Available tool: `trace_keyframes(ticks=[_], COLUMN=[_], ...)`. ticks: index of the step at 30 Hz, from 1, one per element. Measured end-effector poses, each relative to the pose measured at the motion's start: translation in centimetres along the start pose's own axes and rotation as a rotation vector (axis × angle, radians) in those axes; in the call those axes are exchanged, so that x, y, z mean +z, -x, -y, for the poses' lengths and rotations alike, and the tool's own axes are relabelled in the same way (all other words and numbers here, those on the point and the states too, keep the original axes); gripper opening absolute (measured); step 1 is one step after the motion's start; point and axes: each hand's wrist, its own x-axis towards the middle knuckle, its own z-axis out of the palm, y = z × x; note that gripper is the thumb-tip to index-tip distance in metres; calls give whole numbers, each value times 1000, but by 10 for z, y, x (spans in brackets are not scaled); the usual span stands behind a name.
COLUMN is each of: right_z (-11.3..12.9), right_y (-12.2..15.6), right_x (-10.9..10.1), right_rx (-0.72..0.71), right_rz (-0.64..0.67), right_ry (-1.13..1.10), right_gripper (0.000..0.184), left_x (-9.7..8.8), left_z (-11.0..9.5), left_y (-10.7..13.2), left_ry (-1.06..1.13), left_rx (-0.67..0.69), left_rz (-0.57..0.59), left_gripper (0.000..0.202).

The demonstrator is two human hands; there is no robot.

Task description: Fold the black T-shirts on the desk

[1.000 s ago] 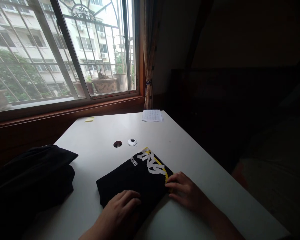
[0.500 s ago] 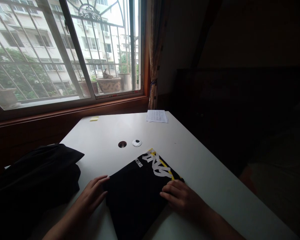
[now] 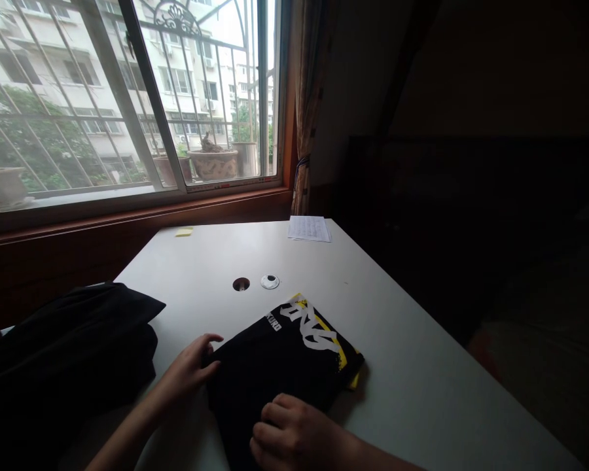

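A folded black shirt [image 3: 285,356] with white and yellow print lies on the white table [image 3: 412,366] in front of me. My left hand [image 3: 189,369] touches the shirt's left edge, fingers curled round the fold. My right hand [image 3: 294,438] rests on the shirt's near part, fingers bent and pressed down on the cloth. The printed end points away from me toward the window.
A heap of black clothes [image 3: 63,356] lies at the table's left. Behind the shirt are a cable hole [image 3: 241,284] and its round cap [image 3: 269,282]. A paper sheet [image 3: 309,228] and a yellow sticky note [image 3: 183,231] sit at the far edge, below the barred window [image 3: 127,98].
My left hand slid from the shirt's near middle to its left edge. My right hand left the printed right corner and came down to the near part of the shirt.
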Motion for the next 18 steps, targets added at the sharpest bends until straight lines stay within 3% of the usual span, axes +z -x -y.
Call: trace_keyframes(ticks=[5,9,14,16,18], right_z=[-12,-43,-70,-62,-46], right_y=[-6,-12,-16,-15,-12], right_x=[-6,-32,-64,-66,-61], right_rx=[35,163,202,197,184], right_rz=[-17,-144,-136,-82,4], right_ry=[-110,-279,-248,-264,-332], right_gripper=[12,20,25,25,23], left_x=[-7,-16,-22,-25,-29], left_z=[1,-4,-12,-13,-12], left_y=[8,12,15,19,24], left_ry=[132,293,500,540,525], left_rx=[-17,-137,-128,-111,-103], left_rz=[-47,-60,-138,-66,79], left_gripper=[43,52,53,53,54])
